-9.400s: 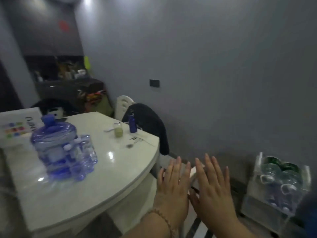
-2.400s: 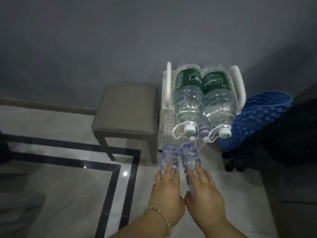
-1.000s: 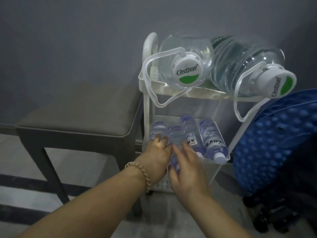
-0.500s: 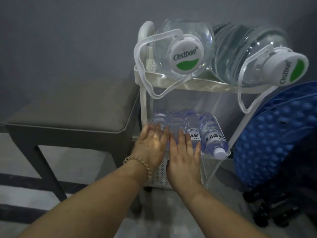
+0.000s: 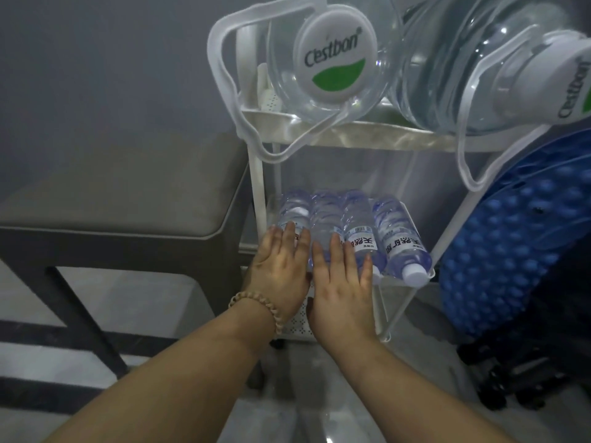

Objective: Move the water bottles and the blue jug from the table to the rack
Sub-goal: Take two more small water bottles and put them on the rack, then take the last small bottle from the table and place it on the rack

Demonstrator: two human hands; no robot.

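Four small water bottles (image 5: 343,231) lie side by side on the white rack's (image 5: 367,135) middle shelf. Left hand (image 5: 281,266) and right hand (image 5: 342,282) rest flat, fingers spread, on the bottles' near ends, gripping nothing. Blue jug out of view.

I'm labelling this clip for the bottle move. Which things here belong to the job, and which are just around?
Job:
small water bottles
rack
left hand
right hand

Around:
two big jugs on the top shelf
stool
blue cushion
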